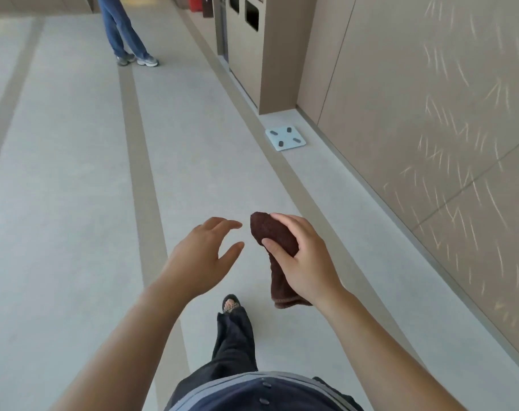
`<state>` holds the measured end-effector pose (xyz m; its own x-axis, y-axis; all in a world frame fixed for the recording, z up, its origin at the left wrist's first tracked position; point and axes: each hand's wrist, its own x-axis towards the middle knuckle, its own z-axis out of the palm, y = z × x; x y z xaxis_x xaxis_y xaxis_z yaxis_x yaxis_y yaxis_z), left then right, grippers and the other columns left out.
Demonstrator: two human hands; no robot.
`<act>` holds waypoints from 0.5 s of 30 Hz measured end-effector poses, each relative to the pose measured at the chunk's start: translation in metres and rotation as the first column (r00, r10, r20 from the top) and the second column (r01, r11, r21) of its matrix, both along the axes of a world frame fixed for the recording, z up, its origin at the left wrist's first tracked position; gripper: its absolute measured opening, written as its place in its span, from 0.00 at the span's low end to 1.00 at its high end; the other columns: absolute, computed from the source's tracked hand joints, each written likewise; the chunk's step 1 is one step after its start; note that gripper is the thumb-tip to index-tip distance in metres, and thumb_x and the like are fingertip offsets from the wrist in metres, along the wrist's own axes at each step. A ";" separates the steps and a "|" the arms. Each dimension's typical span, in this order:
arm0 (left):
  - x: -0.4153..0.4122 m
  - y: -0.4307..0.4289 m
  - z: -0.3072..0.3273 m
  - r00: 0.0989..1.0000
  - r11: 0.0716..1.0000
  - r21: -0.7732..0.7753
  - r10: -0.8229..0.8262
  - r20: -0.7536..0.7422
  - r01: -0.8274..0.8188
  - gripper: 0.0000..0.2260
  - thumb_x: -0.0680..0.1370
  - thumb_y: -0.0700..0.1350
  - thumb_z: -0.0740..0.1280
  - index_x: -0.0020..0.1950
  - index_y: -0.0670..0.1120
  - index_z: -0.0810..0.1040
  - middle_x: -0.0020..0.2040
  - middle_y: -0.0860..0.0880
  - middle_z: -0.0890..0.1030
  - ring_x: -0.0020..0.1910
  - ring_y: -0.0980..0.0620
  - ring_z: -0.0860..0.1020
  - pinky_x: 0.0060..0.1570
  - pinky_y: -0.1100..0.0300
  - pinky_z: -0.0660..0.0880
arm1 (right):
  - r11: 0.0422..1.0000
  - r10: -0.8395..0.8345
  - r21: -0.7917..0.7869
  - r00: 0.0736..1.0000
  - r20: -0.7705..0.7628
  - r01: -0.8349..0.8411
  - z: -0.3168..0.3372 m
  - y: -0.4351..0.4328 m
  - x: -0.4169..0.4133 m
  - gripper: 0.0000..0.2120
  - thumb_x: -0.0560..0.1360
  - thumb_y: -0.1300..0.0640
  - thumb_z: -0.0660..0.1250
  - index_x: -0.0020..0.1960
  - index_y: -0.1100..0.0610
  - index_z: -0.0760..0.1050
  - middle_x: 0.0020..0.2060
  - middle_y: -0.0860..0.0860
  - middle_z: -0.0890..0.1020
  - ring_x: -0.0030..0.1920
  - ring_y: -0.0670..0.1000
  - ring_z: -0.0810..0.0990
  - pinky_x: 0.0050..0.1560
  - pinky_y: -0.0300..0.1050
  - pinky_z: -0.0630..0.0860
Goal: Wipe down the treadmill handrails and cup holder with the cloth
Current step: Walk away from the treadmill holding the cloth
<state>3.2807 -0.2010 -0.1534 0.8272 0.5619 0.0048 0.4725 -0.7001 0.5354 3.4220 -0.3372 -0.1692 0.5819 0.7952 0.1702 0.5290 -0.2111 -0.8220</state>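
Presently: brown cloth (274, 235) bunched lengthwise in closed right hand (304, 262), long axis running away from body; left hand (203, 256) spread empty just left; no treadmill visible.

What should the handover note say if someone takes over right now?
Right hand: closed around the rolled brown cloth, lower end hanging below the palm.
Left hand: open, empty, fingers spread beside the cloth, not touching it.
Location: walking a corridor; bathroom scale on the floor by the right wall, another person standing ahead.
Treadmill, handrails, cup holder: not in view.
Done: cloth in hand.
Left: reach the treadmill, wipe handrails and cup holder.
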 end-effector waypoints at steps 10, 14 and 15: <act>0.180 0.258 0.018 0.998 0.997 0.052 -0.066 0.009 0.066 0.17 0.77 0.56 0.59 0.65 0.55 0.70 0.63 0.56 0.73 0.39 0.56 0.69 0.48 0.55 0.73 | 0.998 -0.037 0.044 0.999 0.031 0.036 0.022 0.252 0.178 0.19 0.75 0.48 0.67 0.65 0.47 0.71 0.60 0.42 0.75 0.61 0.42 0.73 0.63 0.45 0.71; 0.247 0.344 0.001 0.994 0.995 0.029 -0.098 -0.043 0.100 0.17 0.77 0.56 0.59 0.65 0.56 0.69 0.63 0.56 0.73 0.38 0.56 0.69 0.48 0.56 0.73 | 0.998 -0.054 0.021 0.999 0.002 0.054 0.009 0.337 0.246 0.20 0.75 0.47 0.67 0.66 0.48 0.71 0.60 0.42 0.75 0.61 0.41 0.72 0.63 0.41 0.71; 0.267 0.369 -0.003 0.993 0.994 0.035 -0.104 -0.046 0.106 0.17 0.77 0.56 0.59 0.65 0.56 0.69 0.63 0.56 0.73 0.39 0.56 0.69 0.47 0.57 0.72 | 0.998 -0.056 0.015 0.998 0.000 0.056 0.005 0.361 0.265 0.20 0.75 0.47 0.67 0.66 0.48 0.71 0.60 0.43 0.75 0.61 0.40 0.72 0.63 0.41 0.70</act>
